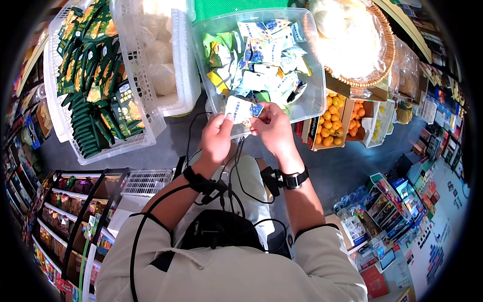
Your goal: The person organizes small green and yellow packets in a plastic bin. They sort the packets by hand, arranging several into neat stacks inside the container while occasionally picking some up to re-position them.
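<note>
Between my two hands is a small white snack packet (239,109) with blueberries pictured on it. My left hand (217,137) pinches its left side, thumb on top. The fingers of my right hand (272,126) close on its lower right corner. Both hands are over the near rim of a clear plastic bin (319,87). Inside the bin lies a loose heap of similar small packets (264,51), mostly white and blue, with some green and yellow ones at the left.
Left of the bin are a white foam box (185,75) and a white plastic basket (153,130) of dark green packets (94,87). On the right are a wicker basket (390,41) and a carton of oranges (332,120). Black cables (237,162) hang around my wrists.
</note>
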`<act>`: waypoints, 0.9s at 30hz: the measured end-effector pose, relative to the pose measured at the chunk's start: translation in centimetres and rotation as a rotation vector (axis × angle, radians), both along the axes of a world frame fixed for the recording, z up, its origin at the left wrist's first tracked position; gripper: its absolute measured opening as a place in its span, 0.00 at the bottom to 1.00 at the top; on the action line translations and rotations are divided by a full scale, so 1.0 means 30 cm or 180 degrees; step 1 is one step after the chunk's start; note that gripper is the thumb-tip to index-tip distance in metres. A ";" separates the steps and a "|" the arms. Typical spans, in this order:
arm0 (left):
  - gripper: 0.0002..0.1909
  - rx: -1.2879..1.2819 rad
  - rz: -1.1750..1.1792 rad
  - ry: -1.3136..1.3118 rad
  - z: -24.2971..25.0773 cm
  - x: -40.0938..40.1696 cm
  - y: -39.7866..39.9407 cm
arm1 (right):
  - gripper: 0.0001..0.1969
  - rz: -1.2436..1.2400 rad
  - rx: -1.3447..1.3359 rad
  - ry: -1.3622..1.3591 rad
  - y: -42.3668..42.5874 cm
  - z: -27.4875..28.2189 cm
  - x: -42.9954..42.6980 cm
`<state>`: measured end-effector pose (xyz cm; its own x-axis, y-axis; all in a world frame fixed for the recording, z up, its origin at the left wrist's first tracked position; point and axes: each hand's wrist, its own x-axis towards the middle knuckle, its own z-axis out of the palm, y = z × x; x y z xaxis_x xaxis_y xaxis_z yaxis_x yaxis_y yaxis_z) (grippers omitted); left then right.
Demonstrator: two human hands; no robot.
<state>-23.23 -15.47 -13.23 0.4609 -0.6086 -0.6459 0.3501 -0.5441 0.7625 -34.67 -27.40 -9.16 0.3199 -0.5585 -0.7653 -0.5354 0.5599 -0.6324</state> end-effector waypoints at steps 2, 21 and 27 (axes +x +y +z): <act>0.13 0.0009 -0.0055 -0.0038 -0.005 0.004 0.006 | 0.20 0.0130 -0.0217 -0.0052 0.009 -0.002 -0.013; 0.10 -0.0012 -0.0387 -0.0087 0.023 0.033 0.010 | 0.18 0.2627 -0.1405 -0.0179 -0.142 0.045 0.064; 0.17 -0.0177 -0.0815 -0.0816 0.025 0.031 0.021 | 0.15 0.2469 -0.2834 -0.0194 -0.346 0.060 0.056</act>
